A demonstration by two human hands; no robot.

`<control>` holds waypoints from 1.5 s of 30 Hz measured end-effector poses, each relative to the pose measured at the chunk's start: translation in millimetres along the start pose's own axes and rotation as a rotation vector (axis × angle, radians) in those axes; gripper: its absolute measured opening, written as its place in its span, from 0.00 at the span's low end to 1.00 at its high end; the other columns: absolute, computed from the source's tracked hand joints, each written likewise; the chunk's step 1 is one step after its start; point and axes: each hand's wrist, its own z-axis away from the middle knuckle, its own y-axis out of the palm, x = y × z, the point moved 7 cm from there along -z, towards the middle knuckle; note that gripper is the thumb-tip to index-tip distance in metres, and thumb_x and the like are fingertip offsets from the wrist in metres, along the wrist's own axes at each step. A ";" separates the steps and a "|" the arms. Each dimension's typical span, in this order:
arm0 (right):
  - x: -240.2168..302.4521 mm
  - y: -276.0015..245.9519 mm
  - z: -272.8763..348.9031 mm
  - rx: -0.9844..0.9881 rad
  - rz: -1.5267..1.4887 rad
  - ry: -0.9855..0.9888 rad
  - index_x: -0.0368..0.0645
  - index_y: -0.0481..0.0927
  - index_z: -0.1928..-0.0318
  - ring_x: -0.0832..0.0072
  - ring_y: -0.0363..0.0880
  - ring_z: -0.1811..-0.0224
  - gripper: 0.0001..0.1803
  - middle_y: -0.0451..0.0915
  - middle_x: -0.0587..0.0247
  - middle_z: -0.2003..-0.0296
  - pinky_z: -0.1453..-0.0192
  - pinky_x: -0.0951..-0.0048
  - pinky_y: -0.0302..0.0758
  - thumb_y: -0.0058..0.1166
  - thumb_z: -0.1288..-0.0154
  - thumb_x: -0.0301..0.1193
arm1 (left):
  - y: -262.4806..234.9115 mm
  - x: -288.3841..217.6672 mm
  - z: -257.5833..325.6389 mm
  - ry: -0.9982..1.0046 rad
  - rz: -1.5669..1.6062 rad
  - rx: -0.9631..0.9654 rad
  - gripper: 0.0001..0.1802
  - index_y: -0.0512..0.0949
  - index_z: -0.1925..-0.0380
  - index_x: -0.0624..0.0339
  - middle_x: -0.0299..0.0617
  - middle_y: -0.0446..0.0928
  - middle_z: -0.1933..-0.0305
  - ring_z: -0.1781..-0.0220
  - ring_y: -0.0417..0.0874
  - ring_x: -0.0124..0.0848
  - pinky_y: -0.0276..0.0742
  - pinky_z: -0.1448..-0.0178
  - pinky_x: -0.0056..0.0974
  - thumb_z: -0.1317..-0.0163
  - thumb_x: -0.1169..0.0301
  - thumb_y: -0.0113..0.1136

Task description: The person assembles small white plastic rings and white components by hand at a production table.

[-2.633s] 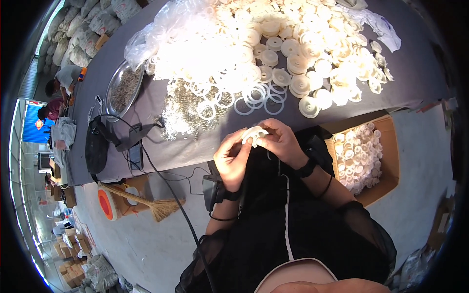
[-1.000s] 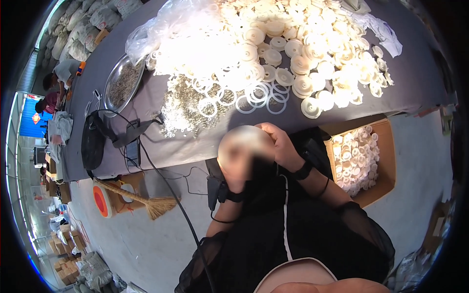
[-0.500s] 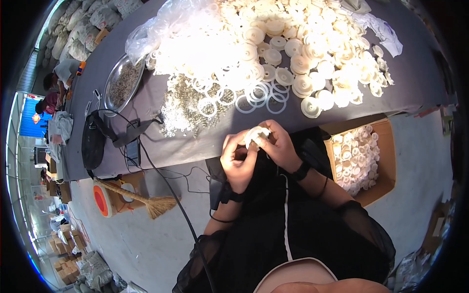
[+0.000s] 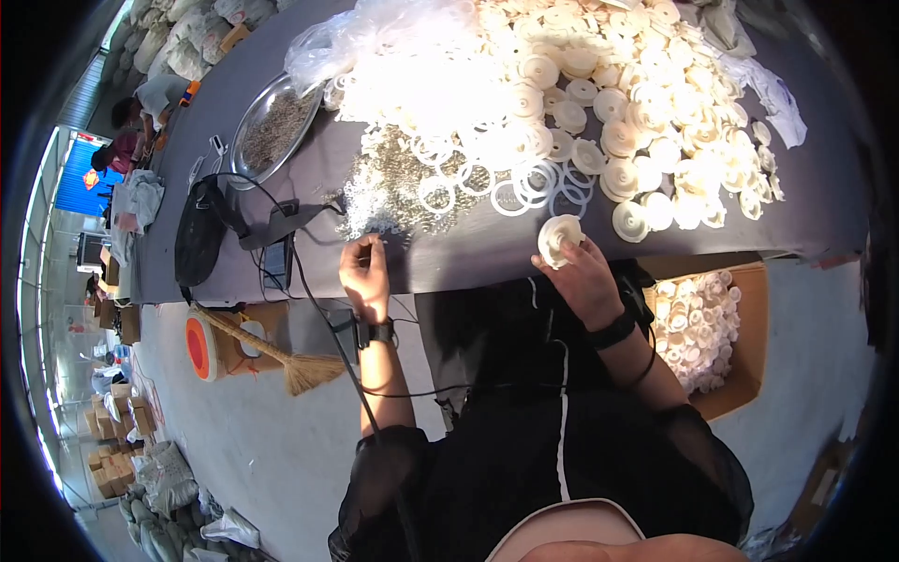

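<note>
My right hand (image 4: pixel 590 283) grips a cream round plastic disc (image 4: pixel 560 241) with a raised hub, held tilted above the table's near edge. To the left, my left hand (image 4: pixel 365 272) has its fingers curled together in a pinch at the near side of a heap of tiny white pieces (image 4: pixel 367 208). Whatever its fingertips hold, if anything, is too small to make out. Small metallic pieces (image 4: pixel 389 159) lie just beyond that heap. Several translucent white rings (image 4: pixel 510 197) are spread between the two hands, farther back.
Sunlit cream discs (image 4: pixel 646 150) cover the far right of the grey table (image 4: pixel 449 258). A metal tray (image 4: pixel 245 150) of small parts stands left, near a black bag (image 4: pixel 197 234) and cable. Below right, a cardboard box (image 4: pixel 749 328) holds similar parts. A broom (image 4: pixel 309 373) lies below left. Two people work far left.
My hands were together around the cream part; now they are apart. The left has moved left to the tiny pieces, while the right has moved right, keeping the disc. The view has shifted slightly.
</note>
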 end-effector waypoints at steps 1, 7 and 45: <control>-6.5 -1.0 0.5 0.001 -0.179 0.071 0.40 0.71 0.54 0.78 0.73 0.54 0.13 0.74 0.66 0.57 0.48 0.68 0.69 0.50 0.39 0.28 | -3.1 7.9 -5.6 -0.061 -0.074 0.035 0.04 0.79 0.70 0.63 0.40 0.76 0.72 0.73 0.76 0.25 0.72 0.67 0.28 0.46 0.76 0.59; -22.0 9.5 -2.7 0.116 -0.253 0.116 0.41 0.71 0.53 0.77 0.72 0.53 0.13 0.74 0.66 0.57 0.46 0.66 0.68 0.48 0.38 0.28 | 13.7 -2.9 -17.2 0.044 -0.221 0.152 0.05 0.79 0.74 0.65 0.44 0.75 0.71 0.71 0.77 0.35 0.73 0.62 0.35 0.50 0.74 0.61; 22.4 77.1 18.0 0.415 1.125 -0.698 0.41 0.75 0.66 0.67 0.74 0.63 0.12 0.77 0.63 0.68 0.56 0.70 0.71 0.58 0.54 0.20 | 57.7 -115.1 36.4 -0.098 0.555 0.634 0.08 0.78 0.71 0.61 0.28 0.75 0.75 0.76 0.69 0.14 0.64 0.69 0.20 0.50 0.84 0.59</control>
